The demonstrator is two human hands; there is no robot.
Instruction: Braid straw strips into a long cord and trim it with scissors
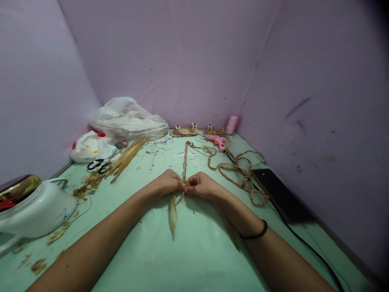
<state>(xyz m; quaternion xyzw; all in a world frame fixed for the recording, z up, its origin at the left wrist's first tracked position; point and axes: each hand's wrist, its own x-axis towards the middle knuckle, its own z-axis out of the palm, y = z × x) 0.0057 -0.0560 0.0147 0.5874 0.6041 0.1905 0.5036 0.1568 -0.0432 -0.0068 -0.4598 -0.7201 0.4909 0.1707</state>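
My left hand and my right hand meet at the middle of the green table, both with fingers pinched. Between them is the near end of a braided straw-coloured cord, which runs straight away from me and then loops off to the right in a loose tangle. A pale dried leaf strip hangs down toward me from beneath my left fingers. Another strip, partly hidden, trails under my right forearm. The exact spot where the fingertips grip is too small to make out.
Left stand a white pot, black-handled scissors, dried strips and plastic bags. At the back are woven pieces, a pink glue gun and a thread spool. A phone and black cable lie right.
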